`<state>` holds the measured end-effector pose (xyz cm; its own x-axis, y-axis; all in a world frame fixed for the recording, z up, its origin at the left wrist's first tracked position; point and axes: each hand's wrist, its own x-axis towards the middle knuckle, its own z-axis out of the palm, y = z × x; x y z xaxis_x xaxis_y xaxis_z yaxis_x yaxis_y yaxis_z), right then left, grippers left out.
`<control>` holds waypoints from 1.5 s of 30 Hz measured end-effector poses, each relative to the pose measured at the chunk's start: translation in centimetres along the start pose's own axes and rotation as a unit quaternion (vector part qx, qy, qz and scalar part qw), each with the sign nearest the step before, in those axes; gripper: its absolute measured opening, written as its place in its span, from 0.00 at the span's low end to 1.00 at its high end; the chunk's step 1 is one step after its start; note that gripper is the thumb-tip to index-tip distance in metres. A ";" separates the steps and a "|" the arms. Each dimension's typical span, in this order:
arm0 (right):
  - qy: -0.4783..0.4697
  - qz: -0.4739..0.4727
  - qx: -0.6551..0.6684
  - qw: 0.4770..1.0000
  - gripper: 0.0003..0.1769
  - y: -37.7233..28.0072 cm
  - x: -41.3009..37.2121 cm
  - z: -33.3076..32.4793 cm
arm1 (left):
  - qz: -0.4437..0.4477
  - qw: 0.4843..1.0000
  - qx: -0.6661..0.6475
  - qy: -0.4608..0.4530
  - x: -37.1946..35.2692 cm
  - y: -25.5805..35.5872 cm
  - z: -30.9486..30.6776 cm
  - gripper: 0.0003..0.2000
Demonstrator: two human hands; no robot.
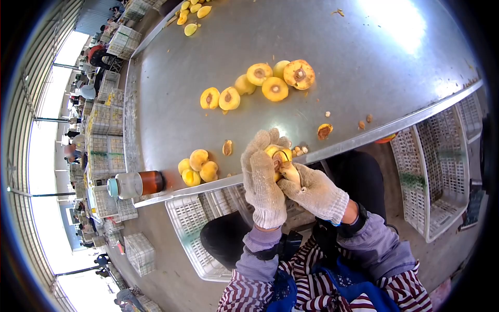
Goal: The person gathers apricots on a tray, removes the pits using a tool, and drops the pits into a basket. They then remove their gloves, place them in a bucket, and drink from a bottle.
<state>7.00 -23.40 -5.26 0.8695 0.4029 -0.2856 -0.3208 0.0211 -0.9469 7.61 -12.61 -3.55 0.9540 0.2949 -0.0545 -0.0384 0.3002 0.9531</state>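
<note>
My left hand (pixel 262 174), in a knitted work glove, is closed around a yellow peach (pixel 279 152) over the table's front edge. The cut flesh faces my right hand (pixel 316 193), also gloved, whose fingers are closed and pressed against the fruit. A thin dark curved edge shows at the cut; I cannot tell what the right hand holds. Its thumb tip is stained yellow. Close beyond the hands lie several small pits (pixel 300 151). Farther up the metal table (pixel 176 104) is a row of peach halves (pixel 274 89), some with pits showing.
Peaches (pixel 199 160) are grouped near the front edge, beside a lidded jar of reddish-brown liquid (pixel 136 184). A browned piece (pixel 325 131) lies right of the hands. Plastic crates (pixel 192 229) stand below the table, with others (pixel 434 177) at right. People and stacked crates (pixel 106 130) fill the left background.
</note>
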 end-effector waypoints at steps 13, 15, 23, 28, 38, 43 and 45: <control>-0.174 0.134 0.221 0.950 0.17 0.1 -0.5 -2.3 | 0.262 0.872 0.392 -0.133 0.9 1.3 -0.6 0.17; -0.171 0.165 0.227 0.945 0.17 -1.0 -0.7 -2.6 | 0.198 0.867 0.442 -0.120 0.5 1.1 -1.3 0.17; -0.220 0.221 0.306 0.900 0.18 -1.4 -0.9 -2.7 | 0.258 0.857 0.411 -0.173 2.5 3.0 -0.1 0.15; -0.258 0.212 0.389 0.859 0.19 -0.8 -1.2 -2.7 | 0.051 0.928 0.274 -0.249 2.9 3.6 -1.2 0.17; -0.282 0.164 0.446 0.834 0.24 0.6 -1.8 -2.1 | -0.101 0.965 0.065 -0.233 1.7 4.5 0.1 0.29; -0.268 0.202 0.504 0.796 0.17 0.4 -2.4 -1.3 | -0.085 0.960 0.024 -0.265 1.7 4.3 -0.1 0.24; -0.226 0.198 0.443 0.845 0.16 -0.1 -2.5 -1.1 | -0.170 0.954 -0.113 -0.219 1.4 3.8 0.2 0.22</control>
<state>5.28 -25.44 -4.59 0.4601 0.8431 -0.2782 -0.8821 0.3984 -0.2514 8.90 -11.27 0.02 0.9539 -0.2462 -0.1719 0.2787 0.5130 0.8119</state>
